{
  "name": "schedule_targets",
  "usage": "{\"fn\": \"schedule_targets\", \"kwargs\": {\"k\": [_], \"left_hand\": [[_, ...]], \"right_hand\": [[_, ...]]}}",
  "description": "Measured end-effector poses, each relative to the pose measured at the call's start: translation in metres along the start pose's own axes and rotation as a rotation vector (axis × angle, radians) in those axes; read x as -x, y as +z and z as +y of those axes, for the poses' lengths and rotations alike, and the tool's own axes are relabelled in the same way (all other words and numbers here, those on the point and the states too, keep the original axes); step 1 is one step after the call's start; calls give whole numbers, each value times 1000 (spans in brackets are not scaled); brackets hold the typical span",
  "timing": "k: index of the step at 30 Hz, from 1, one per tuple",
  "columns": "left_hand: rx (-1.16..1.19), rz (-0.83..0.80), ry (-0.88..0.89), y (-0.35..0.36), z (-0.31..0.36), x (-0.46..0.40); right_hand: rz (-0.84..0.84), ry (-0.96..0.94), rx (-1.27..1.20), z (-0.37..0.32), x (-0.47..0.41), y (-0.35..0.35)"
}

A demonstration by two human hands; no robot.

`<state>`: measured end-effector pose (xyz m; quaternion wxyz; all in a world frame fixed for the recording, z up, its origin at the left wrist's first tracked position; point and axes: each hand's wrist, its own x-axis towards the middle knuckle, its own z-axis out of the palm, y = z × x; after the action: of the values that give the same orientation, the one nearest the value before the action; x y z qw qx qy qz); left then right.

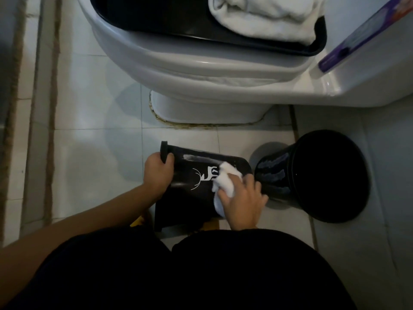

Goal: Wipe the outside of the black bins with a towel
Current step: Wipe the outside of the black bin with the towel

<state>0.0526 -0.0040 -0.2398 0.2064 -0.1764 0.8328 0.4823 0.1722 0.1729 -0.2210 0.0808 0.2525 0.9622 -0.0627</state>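
Left hand (158,173) has its fingers closed around the rim of the tipped bin (196,186), held on its side low over the floor tiles (89,142) in front of the toilet (201,70); right hand (242,198) presses a bunched white towel (224,182) flat on the bin wall, fingers spread over it. To wipe well, keep the rim grip firm, run long strokes and turn the bin for unwiped sides. The 2nd bin (312,175) stands just beside, streaked, likely next.

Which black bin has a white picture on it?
The tipped-over bin held by both hands; the round bin standing to its right shows only shiny streaks.
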Motion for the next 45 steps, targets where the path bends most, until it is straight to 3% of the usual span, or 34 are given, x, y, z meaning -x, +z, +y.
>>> {"fn": "schedule_targets", "kwargs": {"k": [2,6,11,15,17,20,26,28,30,34,38,43,45], "left_hand": [[-7,-9,-3,0,2,0],[-7,-23,7,-1,5,1],[-5,-5,-4,0,3,0],[-2,10,-4,-1,7,2],[-15,-1,4,-1,8,5],[-35,-19,0,-4,7,8],[62,-85,-94,-4,7,12],[181,-175,-186,-5,9,13],[188,-205,-168,-8,11,12],[171,-134,-49,-13,10,13],[239,-89,-41,-12,15,11],[200,-138,40,-12,1,15],[260,-158,-6,-9,1,14]], "right_hand": [[-35,148,4,3,-2,1],[-77,215,29,-4,-9,-5],[-39,-182,53,-14,0,-6],[14,-221,32,-14,2,0],[35,-57,4,-4,7,2],[-66,372,-110,15,5,0],[-40,515,-288,21,11,-2],[-14,479,-297,20,15,-7],[15,428,-301,19,11,-12],[37,373,-340,10,-6,-20],[7,307,-376,-3,-16,-27],[-12,53,-270,-20,-25,-24],[-27,-50,-163,-29,-31,-22]]}}
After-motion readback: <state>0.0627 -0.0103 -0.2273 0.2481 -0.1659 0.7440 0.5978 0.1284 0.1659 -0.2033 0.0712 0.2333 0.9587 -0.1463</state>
